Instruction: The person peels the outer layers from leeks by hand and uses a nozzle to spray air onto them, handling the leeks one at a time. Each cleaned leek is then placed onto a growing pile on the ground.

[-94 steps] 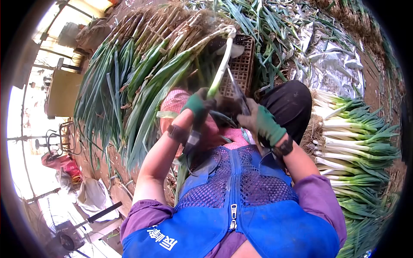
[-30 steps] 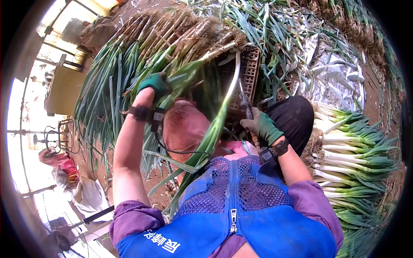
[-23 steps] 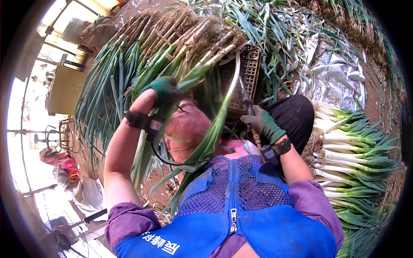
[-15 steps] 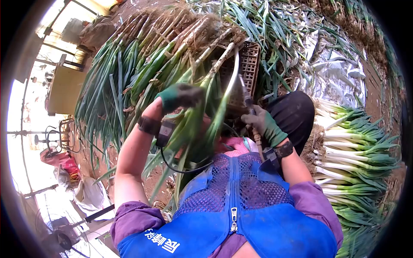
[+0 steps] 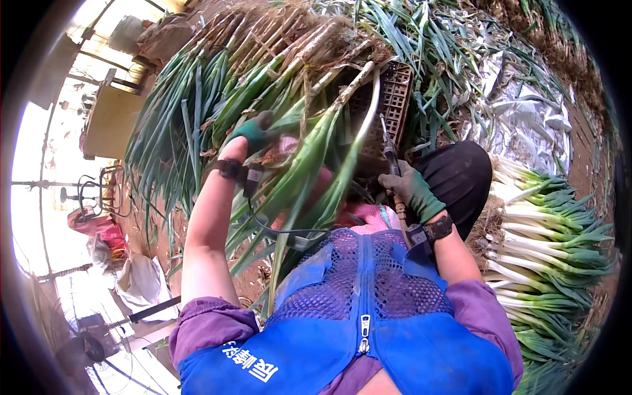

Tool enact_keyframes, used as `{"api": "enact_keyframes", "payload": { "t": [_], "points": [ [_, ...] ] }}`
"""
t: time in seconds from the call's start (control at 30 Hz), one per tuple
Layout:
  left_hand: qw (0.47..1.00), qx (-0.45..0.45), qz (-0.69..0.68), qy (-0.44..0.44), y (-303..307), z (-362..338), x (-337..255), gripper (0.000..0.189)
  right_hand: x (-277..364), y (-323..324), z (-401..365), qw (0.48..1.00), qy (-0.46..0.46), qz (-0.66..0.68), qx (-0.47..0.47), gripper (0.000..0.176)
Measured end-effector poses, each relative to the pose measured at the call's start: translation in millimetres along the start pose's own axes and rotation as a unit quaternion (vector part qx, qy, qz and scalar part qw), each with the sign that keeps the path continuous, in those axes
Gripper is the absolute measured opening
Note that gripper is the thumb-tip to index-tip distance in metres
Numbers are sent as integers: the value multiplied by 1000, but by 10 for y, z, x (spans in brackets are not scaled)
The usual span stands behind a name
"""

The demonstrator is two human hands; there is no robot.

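Note:
My left hand (image 5: 255,133), in a green glove with dark fingers, is over the leaves of the piled green onions (image 5: 230,92). Its fingers look apart and seem to hold nothing. My right hand (image 5: 413,191), gloved too, is closed around an air blow gun (image 5: 390,153), whose thin metal nozzle points up and away. Between my hands, a large green onion (image 5: 359,141) with a bare white stem lies across my lap, green leaves toward me. Neither hand is seen gripping it. Beside it is another onion with a brownish stem (image 5: 342,95).
A brown plastic crate (image 5: 397,92) stands in front of me, just beyond the nozzle. On the right lies a row of cleaned green onions (image 5: 526,247) with white stems. Silvery sheeting (image 5: 526,112) and loose leaves cover the far right ground. A fan (image 5: 95,345) stands at left.
My left hand has moved left and away from the green onion leaves, toward the pile. My right hand keeps its grip on the air blow gun. The view has shifted slightly.

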State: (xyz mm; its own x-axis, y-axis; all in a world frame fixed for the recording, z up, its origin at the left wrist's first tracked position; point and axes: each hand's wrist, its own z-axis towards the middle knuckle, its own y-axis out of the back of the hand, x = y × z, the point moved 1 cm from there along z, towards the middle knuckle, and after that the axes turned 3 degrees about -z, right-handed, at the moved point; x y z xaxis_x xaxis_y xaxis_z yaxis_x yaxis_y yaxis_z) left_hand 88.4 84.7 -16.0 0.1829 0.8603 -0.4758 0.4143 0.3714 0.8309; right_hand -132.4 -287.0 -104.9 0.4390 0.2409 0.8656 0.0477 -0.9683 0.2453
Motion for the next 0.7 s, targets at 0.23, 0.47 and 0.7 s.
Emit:
{"api": "enact_keyframes", "payload": {
  "t": [0.23, 0.47, 0.7],
  "points": [
    [961, 51, -263, 66, -163, 150, 518, 62, 85, -31, -32, 1000, 8, -25, -1, 64],
    [996, 2, -35, 83, -36, 332, 5, 39, 200, -23, -85, 998, -11, -54, 6, 66],
    [977, -38, -208, -13, 46, 442, -144, 19, 182, -15, -41, 998, -16, -60, 10, 70]
  ]
}}
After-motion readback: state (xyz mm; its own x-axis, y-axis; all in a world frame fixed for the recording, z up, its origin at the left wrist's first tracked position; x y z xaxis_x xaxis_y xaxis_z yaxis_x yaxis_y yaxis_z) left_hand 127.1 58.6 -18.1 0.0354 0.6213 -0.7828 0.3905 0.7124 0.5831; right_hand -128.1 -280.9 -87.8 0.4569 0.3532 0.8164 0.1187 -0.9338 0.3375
